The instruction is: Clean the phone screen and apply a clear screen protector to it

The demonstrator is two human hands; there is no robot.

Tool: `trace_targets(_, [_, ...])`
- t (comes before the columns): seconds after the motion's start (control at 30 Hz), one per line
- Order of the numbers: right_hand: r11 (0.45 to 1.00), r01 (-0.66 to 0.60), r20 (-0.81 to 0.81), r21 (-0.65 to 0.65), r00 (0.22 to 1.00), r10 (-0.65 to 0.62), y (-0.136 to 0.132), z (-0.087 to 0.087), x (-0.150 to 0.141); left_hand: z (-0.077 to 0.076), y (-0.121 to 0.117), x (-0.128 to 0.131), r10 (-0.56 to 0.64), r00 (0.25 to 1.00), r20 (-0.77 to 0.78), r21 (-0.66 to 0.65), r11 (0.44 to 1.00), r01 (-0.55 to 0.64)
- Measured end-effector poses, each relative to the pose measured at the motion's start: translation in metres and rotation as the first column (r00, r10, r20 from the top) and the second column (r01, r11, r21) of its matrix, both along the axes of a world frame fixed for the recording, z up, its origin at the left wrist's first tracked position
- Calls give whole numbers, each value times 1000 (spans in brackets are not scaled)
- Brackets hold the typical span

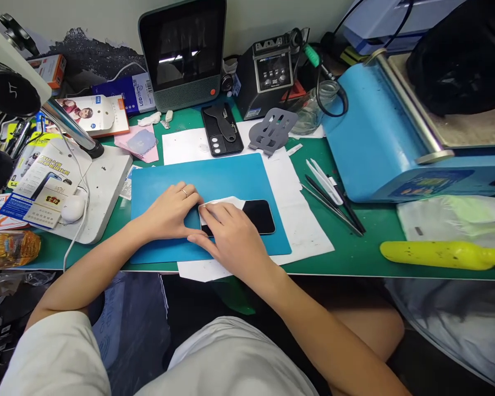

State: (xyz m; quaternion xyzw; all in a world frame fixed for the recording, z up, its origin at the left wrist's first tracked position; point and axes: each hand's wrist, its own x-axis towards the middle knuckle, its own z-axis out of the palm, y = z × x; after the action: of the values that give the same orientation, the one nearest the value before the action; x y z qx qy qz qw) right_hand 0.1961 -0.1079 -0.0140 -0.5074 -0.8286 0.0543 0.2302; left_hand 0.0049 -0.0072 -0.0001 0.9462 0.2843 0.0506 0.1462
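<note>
My right grip [237, 236] rests on a thin white wipe [233, 200] atop 1 slim smartphone with a glossy black screen [259, 215], fingers close together, thumb apart; whether they pinch the wipe I cannot tell. My left grip [171, 212], with 1 slim ring [184, 193] on a finger, curves at the phone's left end, thumb and forefinger spread; whether they clamp it I cannot tell. The phone lies flat on a rectangular blue mat [247, 173], which overlaps white paper sheets [307, 225] on the green worktop [373, 220]. Beyond the mat lies a black rectangular handset [211, 129]; to the right are slim white, black and silver tools [326, 180] and 1 bright yellow bottle [433, 254].
</note>
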Motion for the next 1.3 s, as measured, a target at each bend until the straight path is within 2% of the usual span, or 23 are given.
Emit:
trace_targets(0.2, [998,-60,12,-2,998,60,-20,2,9,1,1,0,-20,1000,8,-8,1000,20])
trace_targets(0.43, [999,-52,10,10,999,52,-14,-4,5,6,3,-5,-41,999,8,-74,996,41])
trace_targets(0.63, [995,-89,-1,55,996,89,-35,-5,19,7,6,-9,-74,997,2,-100,992,74])
trace_targets(0.87, [991,-127,16,46,992,126,-24,-4,23,3,9,-9,-55,996,67,-171,983,65])
trace_targets(1.03, [994,-81,14,74,997,80,-32,-7,36,4,8,-9,-60,998,37,-133,989,65])
trace_targets(1.3, [997,-67,10,47,998,67,-21,-1,16,6,8,-10,-76,997,31,-111,991,79])
